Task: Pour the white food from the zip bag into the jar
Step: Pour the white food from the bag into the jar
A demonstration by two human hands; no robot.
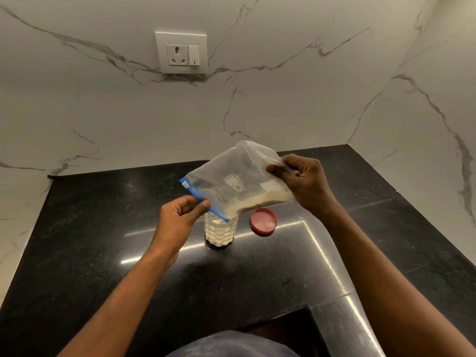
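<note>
We see a marble-patterned wall (pixel 257 104) rising behind a black polished worktop (pixel 108 240), its near edge cut off by the frame and by a grey garment at the bottom; a white socket plate (pixel 181 52) sits on the wall. Above the worktop we find the clear zip bag (pixel 239 173) tilted, its long axis running from upper right down to lower left, the blue zip edge pointing down into the mouth of the jar (pixel 220 231); our right hand (pixel 306 186) pinches the bag's raised bottom corner, while our left hand (pixel 180 220) is closed on the zip strip. The white food (pixel 260 200) lies along the bag's lower side and reaches the opening; the jar, upright near the worktop's middle, looks largely filled with white. Printing on the bag appears reversed and we cannot read it. A red lid (pixel 264 220) lies just right of the jar, apart from it.
</note>
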